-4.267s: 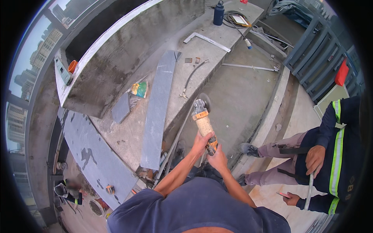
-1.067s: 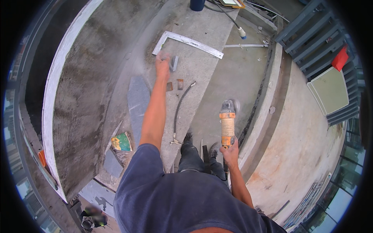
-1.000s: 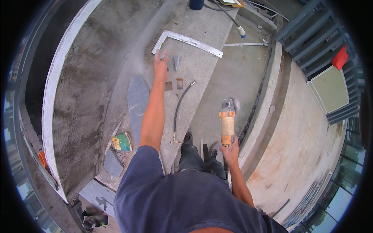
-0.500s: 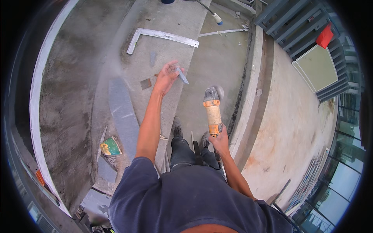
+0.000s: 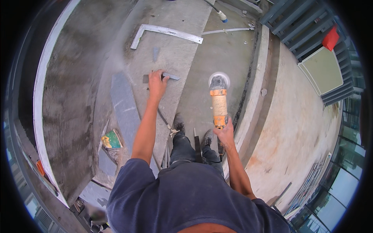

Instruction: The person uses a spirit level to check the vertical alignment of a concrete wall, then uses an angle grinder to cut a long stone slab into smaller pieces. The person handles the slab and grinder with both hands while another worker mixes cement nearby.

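My left hand (image 5: 157, 84) reaches over the concrete slab, closed on a thin grey strip of stone or tile (image 5: 171, 76) that sticks out to the right of its fingertips. A small dark square piece (image 5: 145, 79) lies just left of those fingers, partly covered by them. In my right hand (image 5: 225, 134) is an angle grinder (image 5: 219, 105) with an orange and tan body, gripped at its rear end. Its round disc (image 5: 225, 77) points away from me, above the grey floor. Whether the disc spins cannot be told.
A metal carpenter's square (image 5: 171, 34) and a small grey wedge (image 5: 155, 53) lie on the slab ahead. A long grey stone piece (image 5: 123, 97) and a green packet (image 5: 112, 139) are at left. A cable plug (image 5: 222, 16) lies ahead. A raised concrete kerb (image 5: 259, 73) runs along the right.
My left hand has turned palm down and moved slightly left and lower with the grey strip, beside the dark square. The grinder's head has swung away from me, showing more of its disc.
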